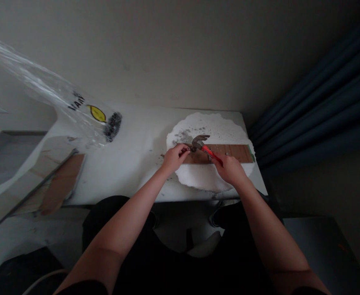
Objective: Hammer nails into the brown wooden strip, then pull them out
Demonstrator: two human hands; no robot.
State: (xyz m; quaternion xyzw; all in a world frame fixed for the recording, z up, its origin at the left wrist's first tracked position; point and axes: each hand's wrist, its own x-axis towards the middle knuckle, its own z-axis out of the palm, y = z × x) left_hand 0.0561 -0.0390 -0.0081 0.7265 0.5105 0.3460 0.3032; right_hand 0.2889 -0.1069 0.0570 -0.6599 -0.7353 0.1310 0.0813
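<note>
At far left I see a clear plastic bag [75, 110] hanging over the white bench [130, 164], with brown boards [61, 182] leaning at its edge. My left hand [174, 157] rests at the left end of a wooden plank [235, 153], its fingers pinched together on something too small to tell. The plank lies on a white foam sheet [204, 176]. The hammer [202, 144] has its head just beside those fingers, and my right hand [230, 169] has its fingers wrapped around the red handle. A dark curtain [315, 114] hangs at right.
</note>
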